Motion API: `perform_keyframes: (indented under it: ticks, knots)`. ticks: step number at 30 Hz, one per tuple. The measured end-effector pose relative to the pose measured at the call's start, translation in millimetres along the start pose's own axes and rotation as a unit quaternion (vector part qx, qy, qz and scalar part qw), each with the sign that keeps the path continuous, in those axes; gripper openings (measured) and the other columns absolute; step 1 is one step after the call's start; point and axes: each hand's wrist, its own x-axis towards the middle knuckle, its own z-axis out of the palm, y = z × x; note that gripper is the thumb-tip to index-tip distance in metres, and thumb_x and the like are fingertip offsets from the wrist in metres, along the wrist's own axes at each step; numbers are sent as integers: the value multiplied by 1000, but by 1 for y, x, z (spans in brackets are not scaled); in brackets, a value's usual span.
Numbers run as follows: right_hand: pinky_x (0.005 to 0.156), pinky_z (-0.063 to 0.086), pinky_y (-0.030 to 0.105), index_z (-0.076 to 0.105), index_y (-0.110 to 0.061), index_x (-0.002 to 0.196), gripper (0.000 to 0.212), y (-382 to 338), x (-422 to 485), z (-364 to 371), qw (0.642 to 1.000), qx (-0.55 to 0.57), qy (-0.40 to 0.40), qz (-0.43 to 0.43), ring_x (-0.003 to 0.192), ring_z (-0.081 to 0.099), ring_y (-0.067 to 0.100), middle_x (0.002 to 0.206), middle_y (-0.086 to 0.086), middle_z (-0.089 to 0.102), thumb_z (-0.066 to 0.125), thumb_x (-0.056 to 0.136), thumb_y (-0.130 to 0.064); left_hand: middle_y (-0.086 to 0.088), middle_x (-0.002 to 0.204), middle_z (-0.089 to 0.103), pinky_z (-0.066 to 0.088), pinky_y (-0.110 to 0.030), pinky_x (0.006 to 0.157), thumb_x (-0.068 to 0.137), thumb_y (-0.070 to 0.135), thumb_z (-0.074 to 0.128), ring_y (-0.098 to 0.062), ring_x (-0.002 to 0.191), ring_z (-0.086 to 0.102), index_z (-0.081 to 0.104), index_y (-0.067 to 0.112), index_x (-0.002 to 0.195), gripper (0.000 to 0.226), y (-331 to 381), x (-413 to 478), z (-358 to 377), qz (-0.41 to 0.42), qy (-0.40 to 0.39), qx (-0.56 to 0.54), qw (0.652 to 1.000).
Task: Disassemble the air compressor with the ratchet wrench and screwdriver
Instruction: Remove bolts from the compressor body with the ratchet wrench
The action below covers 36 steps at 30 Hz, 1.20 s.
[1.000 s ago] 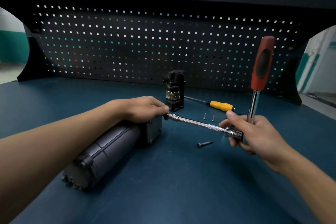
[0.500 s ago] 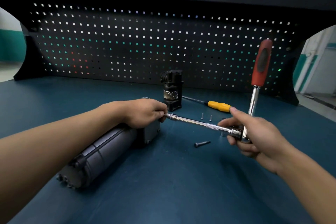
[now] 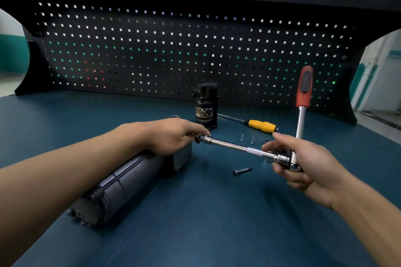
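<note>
The dark grey cylindrical air compressor (image 3: 121, 186) lies on its side on the blue bench, its block end toward the middle. My left hand (image 3: 173, 136) rests over that block end and pinches the socket tip of the extension bar (image 3: 230, 145). My right hand (image 3: 303, 165) grips the head of the ratchet wrench (image 3: 300, 119), whose red handle points up. The chrome bar runs between both hands. A yellow-handled screwdriver (image 3: 261, 125) lies behind it.
A removed black part (image 3: 206, 105) stands upright near the pegboard (image 3: 195, 50). Two small screws (image 3: 247, 138) lie beyond the bar and one dark bolt (image 3: 242, 171) lies in front of it.
The ratchet's red handle has swung from leaning right to nearly upright. Both hands keep their grips, and the view has shifted slightly.
</note>
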Motion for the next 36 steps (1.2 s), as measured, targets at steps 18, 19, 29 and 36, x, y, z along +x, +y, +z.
perform_keyframes:
  ticks: [18,19,29,36]
  knots:
    - [56,41,15,75,-25,75,44,12,-2,3,923,-233,44,-304,60,59,16,60,2,67,49,86,-58,6,95,57,43,-42,81,93,74,19,-25,104,51,38,36,78,45,15,14,10,-41,-19,163,986]
    - [57,42,16,75,-25,75,44,13,-2,3,921,-235,47,-307,63,60,18,61,2,67,48,86,-58,7,93,56,44,-42,81,93,74,19,-26,104,51,38,36,77,45,14,14,10,-42,-18,164,985]
    - [37,17,19,73,-9,91,55,4,3,4,999,-43,14,-22,35,24,13,61,15,61,45,100,-56,4,97,60,48,-45,88,93,71,24,-27,103,53,43,33,84,44,17,15,12,-46,-1,156,987]
    - [27,16,11,74,-13,74,36,1,8,-2,970,170,-79,153,26,20,4,60,5,52,60,92,-40,6,86,53,48,-44,87,95,69,28,-27,99,53,48,28,88,46,16,13,13,-50,10,131,990]
